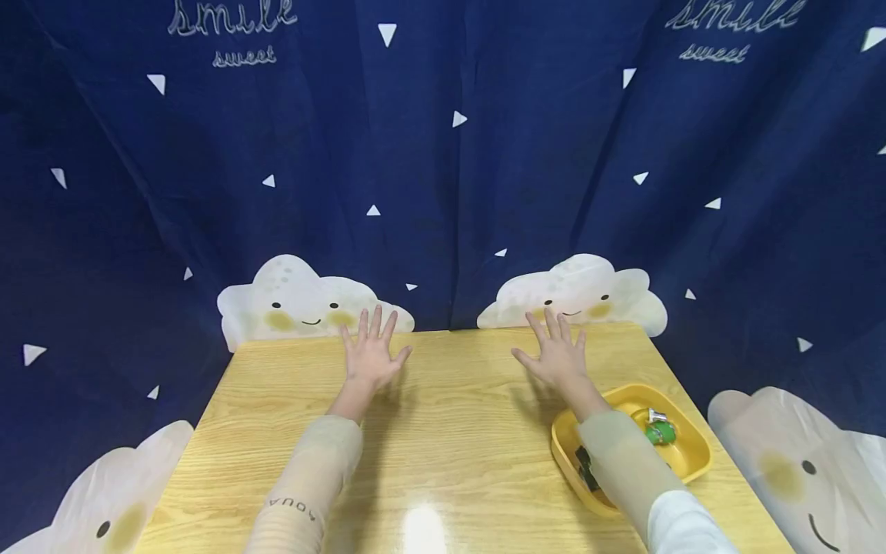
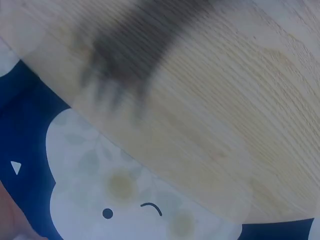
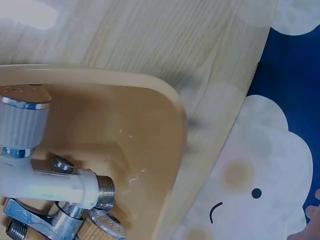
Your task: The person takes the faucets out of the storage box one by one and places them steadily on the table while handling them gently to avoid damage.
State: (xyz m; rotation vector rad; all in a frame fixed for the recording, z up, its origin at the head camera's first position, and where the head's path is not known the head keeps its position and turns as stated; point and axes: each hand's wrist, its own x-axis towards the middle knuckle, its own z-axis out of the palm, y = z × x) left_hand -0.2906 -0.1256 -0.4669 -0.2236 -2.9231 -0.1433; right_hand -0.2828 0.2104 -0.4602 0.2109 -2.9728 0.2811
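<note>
My left hand (image 1: 371,358) is held out over the far part of the wooden table, fingers spread and straight, holding nothing. Level with it on the right, my right hand (image 1: 562,360) spreads its fingers in the same way and grips nothing. Both cast shadows on the tabletop (image 1: 443,431). Under the right forearm stands a yellow plastic basin (image 1: 697,469), partly covered by the sleeve. Inside it lie a green piece with a silver end (image 1: 661,432) and a black part (image 1: 587,468). The right wrist view shows a white pipe valve (image 3: 50,187) with a ribbed knob and threaded end, beside chrome fittings (image 3: 65,222).
A dark blue curtain (image 1: 415,154) with white triangles and smiling clouds hangs behind and at both sides of the table. The basin sits near the table's right edge. Glare (image 1: 424,531) shows on the near part of the tabletop.
</note>
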